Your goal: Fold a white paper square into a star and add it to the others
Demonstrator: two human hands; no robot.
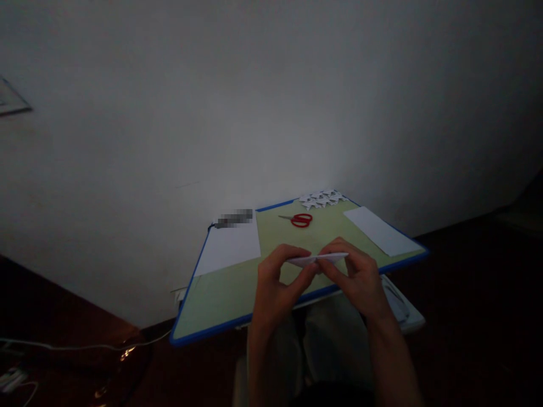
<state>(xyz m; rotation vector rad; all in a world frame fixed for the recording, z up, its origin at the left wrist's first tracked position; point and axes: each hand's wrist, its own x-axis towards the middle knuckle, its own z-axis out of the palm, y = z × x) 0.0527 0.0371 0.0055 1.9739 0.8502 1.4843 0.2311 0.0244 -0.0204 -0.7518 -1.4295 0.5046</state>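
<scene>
A white cable (85, 347) runs low at left, a grey wall (271, 102) beyond it

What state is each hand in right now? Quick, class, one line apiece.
Left hand: closed, pinching the folded white paper between thumb and forefinger.
Right hand: closed, pinching the same paper beside the left.

Table (220, 314): scissors (301, 220) between left sheet (231, 246) and right sheet (384, 230) | behind-right: pieces (322, 199), apparently overlapping | before: held paper (335, 258)
</scene>
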